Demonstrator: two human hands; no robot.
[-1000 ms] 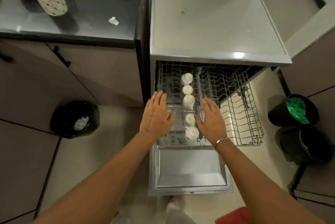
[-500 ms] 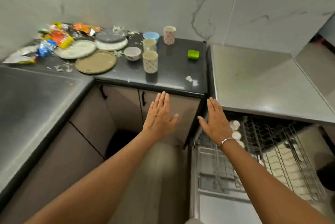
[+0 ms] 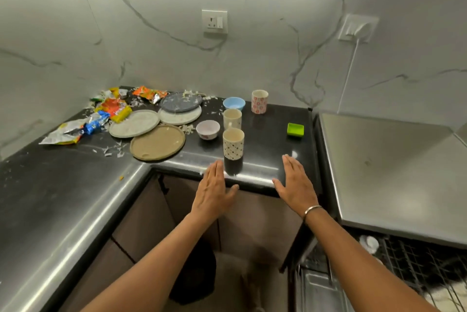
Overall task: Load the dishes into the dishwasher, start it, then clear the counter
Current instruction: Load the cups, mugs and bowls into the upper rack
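The view has been swung from the dishwasher [image 3: 394,175] up to the surface [image 3: 267,142], and both hands have been brought along. The left hand [image 3: 213,193] and right hand [image 3: 295,188] are held flat by the front edge, fingers straight and close together, nothing gripped. A mug [image 3: 233,143] stands just beyond, between them. Loading is judged barely begun: other cups [image 3: 232,118], bowls [image 3: 208,129], plates [image 3: 158,142] and wrappers [image 3: 111,109] are left on the surface. The pulled-out rack [image 3: 417,261] is cut off at lower right, its contents blurred. Whether the hands touch the edge cannot be told.
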